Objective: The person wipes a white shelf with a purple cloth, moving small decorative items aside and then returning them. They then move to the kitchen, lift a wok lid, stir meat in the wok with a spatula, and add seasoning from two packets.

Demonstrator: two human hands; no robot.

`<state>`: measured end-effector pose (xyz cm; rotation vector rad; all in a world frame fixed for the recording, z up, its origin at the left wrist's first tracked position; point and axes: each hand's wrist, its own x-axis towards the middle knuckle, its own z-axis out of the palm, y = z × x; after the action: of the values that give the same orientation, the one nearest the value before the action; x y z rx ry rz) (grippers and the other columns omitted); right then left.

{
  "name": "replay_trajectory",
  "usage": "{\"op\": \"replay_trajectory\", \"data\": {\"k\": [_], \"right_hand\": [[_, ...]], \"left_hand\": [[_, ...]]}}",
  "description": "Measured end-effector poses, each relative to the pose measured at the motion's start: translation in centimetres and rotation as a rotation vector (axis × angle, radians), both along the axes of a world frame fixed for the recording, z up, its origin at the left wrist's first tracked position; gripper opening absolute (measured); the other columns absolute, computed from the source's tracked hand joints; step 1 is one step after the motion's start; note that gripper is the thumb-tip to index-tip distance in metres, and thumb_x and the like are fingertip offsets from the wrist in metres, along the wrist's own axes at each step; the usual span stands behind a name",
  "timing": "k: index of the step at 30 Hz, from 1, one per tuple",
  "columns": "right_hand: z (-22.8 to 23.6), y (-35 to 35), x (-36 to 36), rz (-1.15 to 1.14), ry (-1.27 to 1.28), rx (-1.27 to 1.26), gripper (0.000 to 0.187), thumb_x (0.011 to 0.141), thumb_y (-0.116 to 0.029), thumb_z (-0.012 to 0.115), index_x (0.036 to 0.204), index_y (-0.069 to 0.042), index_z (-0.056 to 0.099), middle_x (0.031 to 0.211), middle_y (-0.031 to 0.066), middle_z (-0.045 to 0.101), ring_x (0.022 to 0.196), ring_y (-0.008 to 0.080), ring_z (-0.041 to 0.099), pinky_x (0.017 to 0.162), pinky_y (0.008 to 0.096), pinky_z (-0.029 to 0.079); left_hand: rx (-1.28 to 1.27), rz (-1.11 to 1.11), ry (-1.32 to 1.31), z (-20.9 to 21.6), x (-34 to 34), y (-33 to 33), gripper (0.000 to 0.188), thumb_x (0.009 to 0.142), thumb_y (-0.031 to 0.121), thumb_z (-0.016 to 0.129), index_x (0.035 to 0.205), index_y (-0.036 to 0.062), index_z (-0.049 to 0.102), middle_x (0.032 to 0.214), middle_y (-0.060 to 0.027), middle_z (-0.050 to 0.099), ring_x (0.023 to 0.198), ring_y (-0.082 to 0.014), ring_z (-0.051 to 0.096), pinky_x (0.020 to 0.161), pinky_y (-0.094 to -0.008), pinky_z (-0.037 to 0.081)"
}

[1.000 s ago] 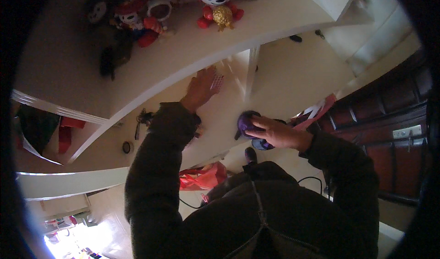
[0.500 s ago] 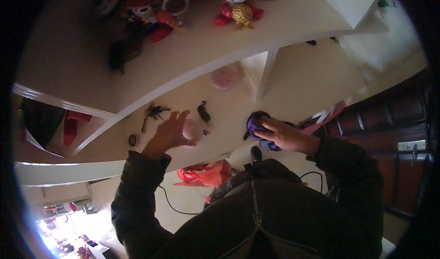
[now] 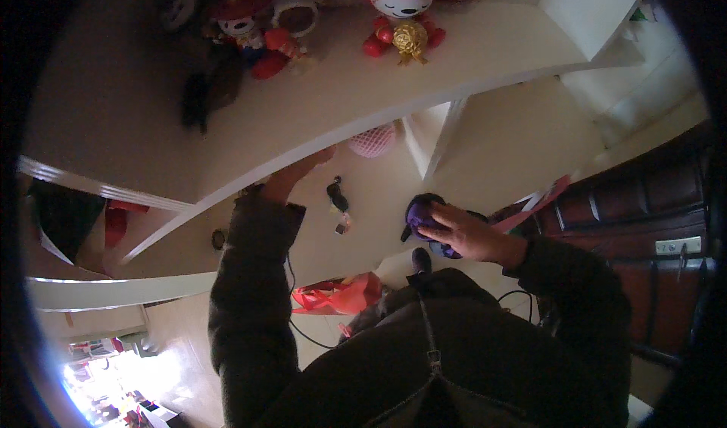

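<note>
White shelving curves across the head view, its upper shelf [image 3: 485, 49] overhanging a lower board [image 3: 379, 235], with a dark panelled door [image 3: 644, 208] to your right. Your right hand [image 3: 469, 231] is curled over a purple bundle [image 3: 419, 214], just beyond the near edge of the lower board, its fingers bent around the top. The bundle looks like soft, light fabric, so it should squash rather than slip; take hold of its thick middle, since dark parts stick out at the sides.

Your left hand [image 3: 297, 172] reaches under the front of the upper shelf. The overhang hides its fingertips, so whether they are spread or pinching something does not show. Just beside it, a pink mesh ball [image 3: 371, 142] sits partly behind that overhang; it seems light and springy, best cupped around its sides rather than pinched through the net.

Nearer you lie a small black item [image 3: 338, 195] and a little pale packet [image 3: 343, 223]. Below the board is a red bag [image 3: 348, 295]. Mind your knuckles against the overhang.
</note>
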<state>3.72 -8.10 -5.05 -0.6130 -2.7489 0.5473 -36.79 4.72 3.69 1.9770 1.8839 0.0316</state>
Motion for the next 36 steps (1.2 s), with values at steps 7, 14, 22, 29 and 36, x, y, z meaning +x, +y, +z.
{"op": "replay_trajectory", "data": {"k": [7, 14, 22, 29, 36], "right_hand": [[0.1, -0.2, 0.6, -0.017, -0.025, -0.011, 0.069, 0.083, -0.002, 0.071, 0.149, -0.016, 0.056, 0.154, 0.0245, 0.043, 0.144, 0.0455, 0.043, 0.119, 0.0548, 0.037], [-0.3, 0.4, 0.2, 0.03, -0.034, -0.002, 0.071, 0.082, -0.003, 0.072, 0.15, -0.012, 0.054, 0.153, 0.0266, 0.042, 0.145, 0.0477, 0.039, 0.119, 0.0566, 0.038], [0.1, 2.2, -5.6, 0.094, 0.046, 0.014, 0.069, 0.082, -0.002, 0.069, 0.148, -0.001, 0.051, 0.147, 0.0315, 0.043, 0.14, 0.0541, 0.04, 0.116, 0.061, 0.039], [-2.8, 3.8, -14.4, 0.072, 0.146, 0.125, 0.068, 0.085, -0.007, 0.065, 0.15, 0.001, 0.047, 0.142, 0.0391, 0.045, 0.134, 0.0602, 0.043, 0.115, 0.0647, 0.038], [-6.8, 6.8, -22.3, 0.084, 0.036, 0.064, 0.071, 0.087, -0.014, 0.064, 0.153, 0.0, 0.044, 0.139, 0.0434, 0.047, 0.133, 0.0622, 0.044, 0.115, 0.0661, 0.035]], "left_hand": [[0.189, 0.017, -0.028, -4.3, -2.1, 2.1, 0.073, 0.079, 0.052, 0.085, 0.129, 0.0053, 0.06, 0.12, -0.019, 0.066, 0.114, -0.0349, 0.064, 0.098, -0.0456, 0.052], [0.483, 0.079, -0.02, -6.0, 0.7, -6.0, 0.077, 0.079, 0.053, 0.085, 0.132, 0.0041, 0.059, 0.127, -0.0205, 0.063, 0.118, -0.0371, 0.063, 0.1, -0.0465, 0.051], [0.074, 0.154, -0.072, -7.3, 4.6, -13.7, 0.051, 0.085, 0.021, 0.073, 0.129, 0.004, 0.055, 0.119, -0.0242, 0.059, 0.111, -0.0453, 0.061, 0.093, -0.054, 0.052], [0.383, 0.141, 0.009, -8.6, 0.9, -18.9, 0.018, 0.093, 0.01, 0.063, 0.11, 0.0031, 0.062, 0.11, -0.0232, 0.065, 0.103, -0.0435, 0.066, 0.088, -0.0527, 0.056], [0.497, 0.569, -0.24, -9.1, -9.8, -18.6, 0.027, 0.094, 0.008, 0.064, 0.12, 0.008, 0.058, 0.111, -0.0251, 0.059, 0.094, -0.0482, 0.064, 0.082, -0.0537, 0.053]]}}
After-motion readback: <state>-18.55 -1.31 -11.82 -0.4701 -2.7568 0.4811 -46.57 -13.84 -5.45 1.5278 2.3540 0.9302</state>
